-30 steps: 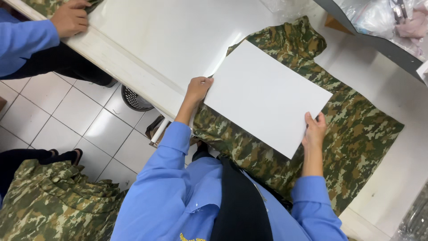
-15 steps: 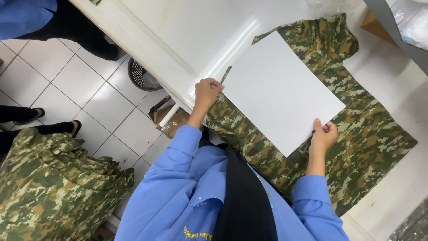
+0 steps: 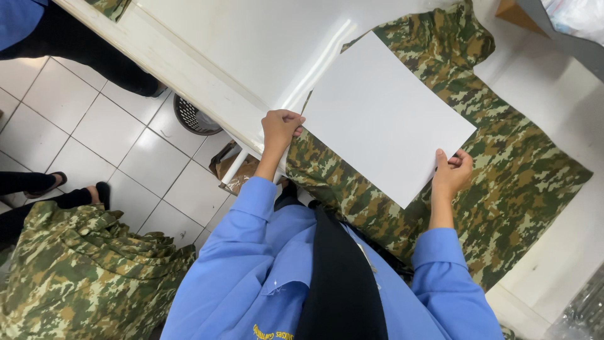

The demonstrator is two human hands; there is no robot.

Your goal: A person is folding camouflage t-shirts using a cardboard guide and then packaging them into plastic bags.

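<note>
The white board is now laid flat on the camouflage shirt on the desk; its near corners are pinched by the left hand and right hand, moved a little closer together than before.

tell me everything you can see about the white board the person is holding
The white board is a plain, flat rectangle, stiff like card or thin plastic, unmarked on its visible face. It lies turned at an angle over the middle of the camouflage garment spread on the white table. The left hand grips its near-left corner; the right hand pinches its near-right edge.
</note>
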